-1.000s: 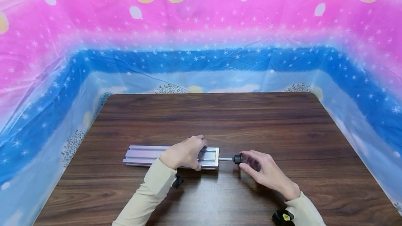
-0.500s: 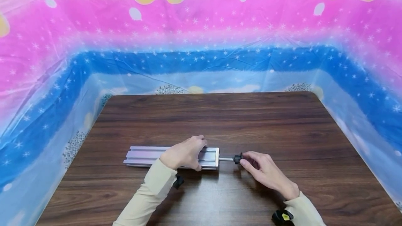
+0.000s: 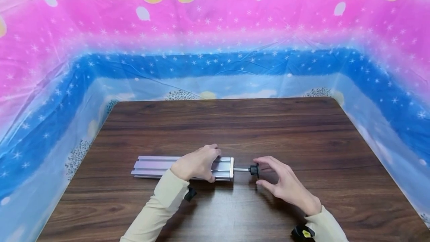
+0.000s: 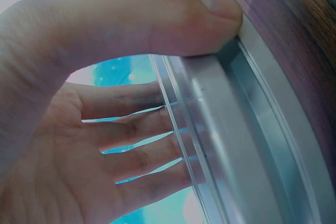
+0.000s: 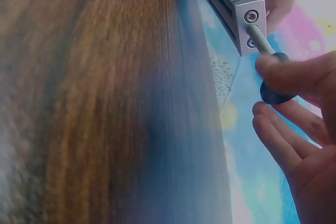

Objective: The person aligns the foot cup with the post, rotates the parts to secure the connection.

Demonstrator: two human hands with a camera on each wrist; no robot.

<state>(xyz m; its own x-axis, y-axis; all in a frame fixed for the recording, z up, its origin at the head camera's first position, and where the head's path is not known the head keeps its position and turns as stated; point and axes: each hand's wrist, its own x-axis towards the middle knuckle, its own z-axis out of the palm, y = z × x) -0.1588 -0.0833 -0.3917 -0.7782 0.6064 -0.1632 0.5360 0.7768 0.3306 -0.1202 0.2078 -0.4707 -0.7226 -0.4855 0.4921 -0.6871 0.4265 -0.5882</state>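
Note:
A silver aluminium profile [image 3: 152, 165] lies lengthwise on the table. My left hand [image 3: 198, 163] holds it down near its right end, thumb on the near side and fingers over the far side. In the left wrist view the thumb presses on the profile's slotted edge [image 4: 226, 108]. From the end plate [image 5: 244, 38], which carries two screws, sticks out the threaded rod [image 5: 261, 41] of a levelling foot with a round black base [image 3: 254, 170]. My right hand [image 3: 285, 182] is spread around that base, index finger above and thumb below, with gaps showing in the head view.
The dark wood-grain table [image 3: 215, 122] extends beyond the profile on all sides. A pink and blue patterned cloth [image 3: 215, 62] hangs behind and along both sides. Black wrist straps [image 3: 302, 231] sit by the cream sleeves [image 3: 171, 193].
My right thumb and fingers, closed around the black base half a second ago, have parted from it and spread. The left hand and the profile have stayed in place.

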